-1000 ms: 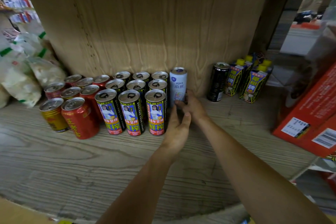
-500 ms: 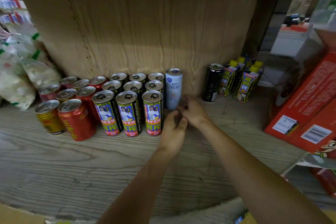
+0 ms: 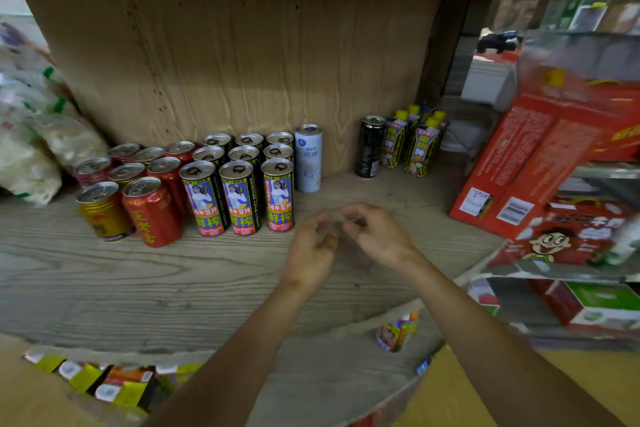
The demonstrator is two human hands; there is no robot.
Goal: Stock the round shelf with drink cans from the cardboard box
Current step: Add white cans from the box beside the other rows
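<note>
While both hands are held low over the round shelf [image 3: 138, 288], no can is gripped. The left hand [image 3: 311, 250] and right hand [image 3: 377, 236] are seen close together, fingers loosely curled, fingertips nearly meeting. Nothing can be made out in either, and the fingertips are blurred.

A white-blue can [image 3: 308, 158] is stood upright on the shelf, against the cardboard panel [image 3: 242, 62] and just right of the back of the black-yellow cans [image 3: 239, 198]. It is well apart from both hands. The black-yellow cans are packed in three rows of three. Red cans [image 3: 152, 211] and a gold can [image 3: 104, 211] are grouped to their left.

A black can [image 3: 369, 147] and yellow-capped cartons [image 3: 419, 146] are set further right. Red boxes [image 3: 519, 156] are leaned at the right edge. Pale bags [image 3: 34, 156] are piled at the left. The cardboard box [image 3: 20, 385] is partly seen at the bottom left, with coloured packs inside.
</note>
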